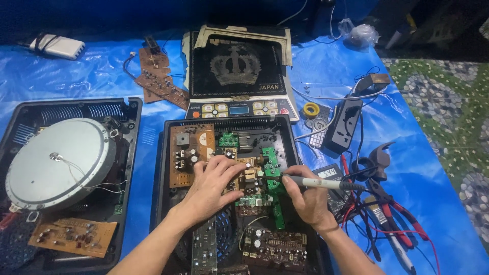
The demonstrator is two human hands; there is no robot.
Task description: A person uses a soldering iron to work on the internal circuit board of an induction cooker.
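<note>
A blue plastic sheet (356, 91) covers the surface. At the centre lies an opened cooker base (165, 168), black, packed with circuit boards. At 9 o'clock from it sits a second opened base (133, 153) carrying a round silver coil plate (56, 165), with a loose brown board (71, 237) at its 6 o'clock. At 12 o'clock from the centre base rests a cooker top panel (237, 69), dark glass with a button strip. At 3 o'clock lie a black power strip (344, 125), a meter (328, 173) with red and black leads, and pliers (379, 160).

The left hand (211, 186) rests palm down on the boards, fingers spread and holding nothing, fingertips touching the brown circuit board (191, 153). The right hand (305, 196) is closed around a white soldering iron (318, 183), its tip pointing toward 9 o'clock at the green circuit board (272, 163).
</note>
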